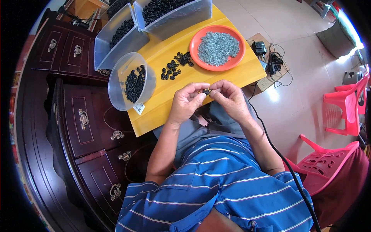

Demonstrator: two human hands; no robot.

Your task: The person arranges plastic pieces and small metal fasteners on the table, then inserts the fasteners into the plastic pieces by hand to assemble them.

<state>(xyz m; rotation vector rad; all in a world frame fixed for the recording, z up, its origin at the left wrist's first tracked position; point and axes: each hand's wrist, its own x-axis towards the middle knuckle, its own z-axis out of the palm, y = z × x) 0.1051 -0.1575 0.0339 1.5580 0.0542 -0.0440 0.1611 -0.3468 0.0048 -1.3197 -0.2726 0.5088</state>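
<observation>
At the front edge of the yellow table (147,112), my left hand (184,102) and my right hand (232,101) meet, fingertips pinching a small black piece (206,92) between them. My fingers partly cover it, so its exact shape cannot be told. Beyond my hands lies a loose group of small black oval pieces with holes (170,71). An orange-red plate (196,58) at the far right of the table holds a heap of small silvery, slender parts (218,47). To the left, a round clear tub (116,91) contains more black oval pieces (135,86).
Two clear plastic bins (116,54) (174,22) full of black pieces stand at the back. Dark wooden drawers (91,120) flank the left side. A black cable (272,145) runs past my right arm. Pink plastic chairs (344,100) and a cardboard box (266,82) are to the right.
</observation>
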